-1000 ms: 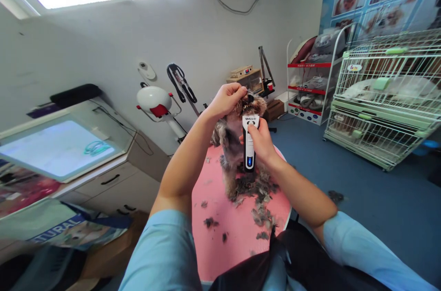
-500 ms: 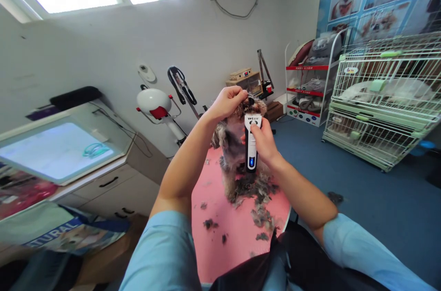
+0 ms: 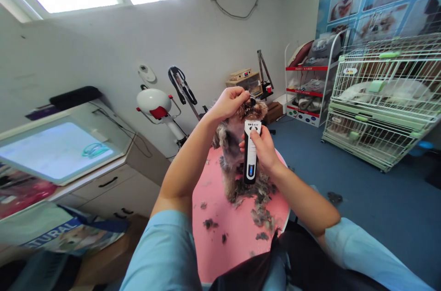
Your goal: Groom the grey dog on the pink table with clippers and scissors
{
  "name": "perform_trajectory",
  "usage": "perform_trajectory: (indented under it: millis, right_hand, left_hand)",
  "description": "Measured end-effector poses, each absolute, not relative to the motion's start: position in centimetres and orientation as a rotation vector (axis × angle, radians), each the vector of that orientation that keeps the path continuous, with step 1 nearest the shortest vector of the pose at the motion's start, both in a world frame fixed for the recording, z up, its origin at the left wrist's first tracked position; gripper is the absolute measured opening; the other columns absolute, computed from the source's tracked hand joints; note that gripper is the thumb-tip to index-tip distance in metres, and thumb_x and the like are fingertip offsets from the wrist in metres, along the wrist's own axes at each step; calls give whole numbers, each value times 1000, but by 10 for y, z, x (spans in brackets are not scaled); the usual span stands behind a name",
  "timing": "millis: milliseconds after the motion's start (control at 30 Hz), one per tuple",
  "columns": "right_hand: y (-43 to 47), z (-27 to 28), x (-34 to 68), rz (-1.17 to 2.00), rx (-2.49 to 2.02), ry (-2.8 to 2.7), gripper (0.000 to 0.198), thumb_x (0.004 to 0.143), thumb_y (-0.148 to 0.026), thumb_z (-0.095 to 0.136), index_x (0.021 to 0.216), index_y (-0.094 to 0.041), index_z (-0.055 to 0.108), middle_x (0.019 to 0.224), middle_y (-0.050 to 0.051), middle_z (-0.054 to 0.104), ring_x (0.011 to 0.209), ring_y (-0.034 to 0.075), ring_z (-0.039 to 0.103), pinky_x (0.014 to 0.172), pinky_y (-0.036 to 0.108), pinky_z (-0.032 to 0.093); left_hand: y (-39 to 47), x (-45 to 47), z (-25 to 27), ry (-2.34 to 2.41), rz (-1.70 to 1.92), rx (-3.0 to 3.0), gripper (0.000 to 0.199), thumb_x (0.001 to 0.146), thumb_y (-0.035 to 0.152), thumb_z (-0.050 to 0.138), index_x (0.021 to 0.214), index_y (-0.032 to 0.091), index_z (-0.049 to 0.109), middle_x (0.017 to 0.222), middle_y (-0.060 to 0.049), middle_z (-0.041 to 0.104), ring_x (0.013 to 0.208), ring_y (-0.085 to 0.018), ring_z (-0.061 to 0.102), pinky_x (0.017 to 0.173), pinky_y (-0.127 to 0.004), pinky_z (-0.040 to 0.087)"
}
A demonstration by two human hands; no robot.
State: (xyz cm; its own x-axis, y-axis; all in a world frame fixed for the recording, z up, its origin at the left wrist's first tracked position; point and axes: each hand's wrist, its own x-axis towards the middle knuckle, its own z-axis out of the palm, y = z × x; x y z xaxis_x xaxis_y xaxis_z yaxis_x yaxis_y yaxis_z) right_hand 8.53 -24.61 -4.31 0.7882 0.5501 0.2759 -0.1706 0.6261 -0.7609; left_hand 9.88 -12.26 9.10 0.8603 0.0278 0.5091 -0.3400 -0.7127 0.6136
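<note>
A small grey-brown dog (image 3: 231, 144) sits upright on a pink round table (image 3: 220, 249), its head tipped up. My left hand (image 3: 230, 101) is closed on the top of the dog's muzzle, holding the head; the fingertips partly hide the face. In my right hand (image 3: 264, 145) is a white and black hair clipper (image 3: 251, 151), upright, with a lit blue display. The thumb lies on the clipper's front near its switch. The clipper's head is just below the dog's chin, in front of the throat; whether it touches cannot be made out. Cut hair (image 3: 262, 208) lies around the dog.
At left stand a drawer cabinet (image 3: 99, 185) and a lit glass-topped case (image 3: 51, 151). A white and red dryer (image 3: 154, 102) stands by the wall. To the right are a shelf rack (image 3: 306, 93) and wire cages (image 3: 386, 112) on the blue floor (image 3: 358, 217).
My right hand has lowered the clipper slightly, away from the dog's chin. My left hand has shifted slightly right, still on the muzzle.
</note>
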Motion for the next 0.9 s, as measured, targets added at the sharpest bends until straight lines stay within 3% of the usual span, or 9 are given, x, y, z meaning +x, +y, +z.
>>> perform_trajectory:
  millis: [400, 900]
  right_hand:
    - [-240, -33, 83, 411, -729, -448, 47, 75, -49, 73, 99, -25, 41, 74, -10, 64, 53, 11, 68, 45, 20, 53]
    - [-244, -29, 83, 377, -692, -433, 49, 74, -51, 74, 100, -24, 43, 75, -10, 66, 53, 10, 68, 46, 21, 54]
  left_hand:
    - [-125, 99, 90, -216, 632, 2310, 34, 85, 35, 55, 58, 17, 46, 57, 5, 43, 54, -7, 34, 54, -22, 30]
    - [-127, 99, 90, -258, 644, 2329, 36, 85, 36, 56, 57, 17, 44, 56, 5, 38, 54, -7, 32, 54, -22, 29]
